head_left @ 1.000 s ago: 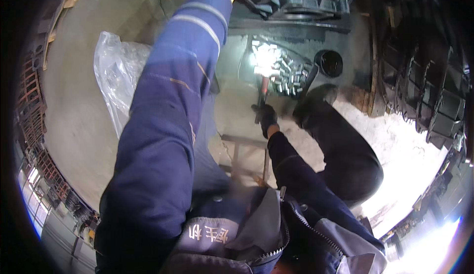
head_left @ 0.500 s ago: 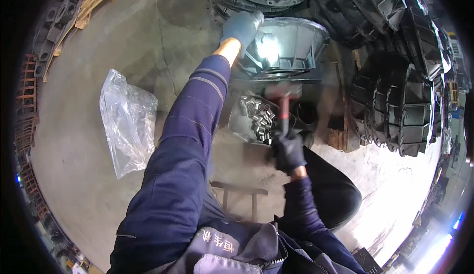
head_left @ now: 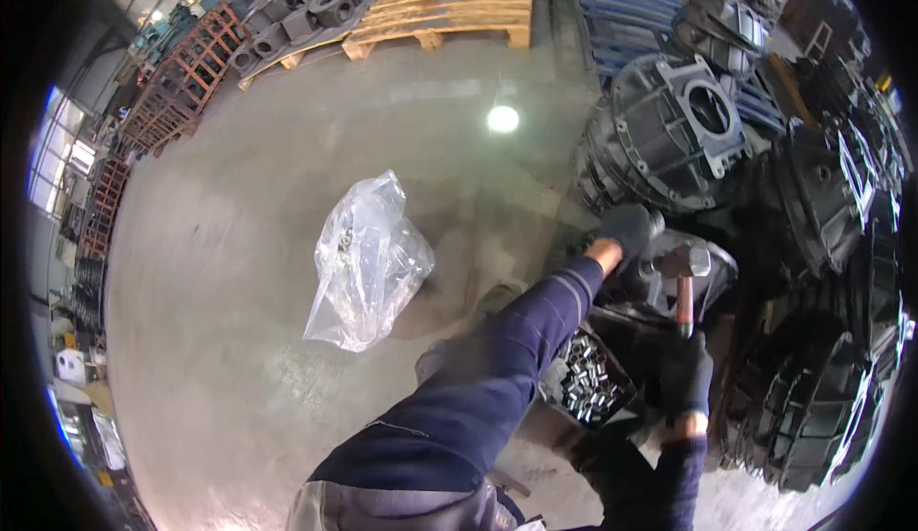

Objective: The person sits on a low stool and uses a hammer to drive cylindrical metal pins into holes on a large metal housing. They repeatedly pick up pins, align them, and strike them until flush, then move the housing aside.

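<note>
Nearby, clear plastic bag (head_left: 366,263), hammer (head_left: 685,282) gripped

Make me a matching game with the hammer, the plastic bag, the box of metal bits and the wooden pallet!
Things:
1. hammer
2. plastic bag
3. box of metal bits
4. wooden pallet

Places:
A. far off at the top
B. in the right hand
C. lying on the bare floor, left of the arm
D. below the left hand, between both arms

Pairs: 1-B, 2-C, 3-D, 4-A
</note>
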Available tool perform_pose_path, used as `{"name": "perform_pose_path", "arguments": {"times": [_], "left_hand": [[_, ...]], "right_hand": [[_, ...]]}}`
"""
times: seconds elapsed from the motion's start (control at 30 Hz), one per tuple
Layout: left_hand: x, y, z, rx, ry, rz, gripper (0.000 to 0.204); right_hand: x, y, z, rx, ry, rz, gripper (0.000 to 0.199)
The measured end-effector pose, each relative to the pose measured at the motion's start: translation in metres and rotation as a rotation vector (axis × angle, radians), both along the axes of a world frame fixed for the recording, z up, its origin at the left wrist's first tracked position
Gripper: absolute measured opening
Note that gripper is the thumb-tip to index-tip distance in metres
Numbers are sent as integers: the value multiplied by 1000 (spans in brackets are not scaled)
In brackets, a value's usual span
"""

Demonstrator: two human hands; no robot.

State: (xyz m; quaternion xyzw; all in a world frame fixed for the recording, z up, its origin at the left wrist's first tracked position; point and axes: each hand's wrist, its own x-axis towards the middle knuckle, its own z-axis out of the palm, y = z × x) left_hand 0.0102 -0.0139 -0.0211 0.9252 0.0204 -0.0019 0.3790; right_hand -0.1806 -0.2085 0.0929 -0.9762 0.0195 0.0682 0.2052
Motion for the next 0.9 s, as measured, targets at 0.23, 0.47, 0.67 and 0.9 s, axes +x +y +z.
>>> {"name": "perform_pose_path", "arguments": {"times": [0.23, 0.47, 0.67, 0.9], "left_hand": [[-13, 7, 19, -283, 227, -89, 52], [-6, 9, 19, 63, 59, -89, 56], [-2, 12, 16, 158, 11, -121, 56], [-11, 10, 32, -3, 123, -111, 57]], "right_hand": [[14, -39, 80, 124, -477, 17, 24], [21, -13, 44, 726, -724, -145, 29], [15, -35, 2, 228, -271, 146, 37], [40, -18, 125, 340, -802, -131, 22]]}}
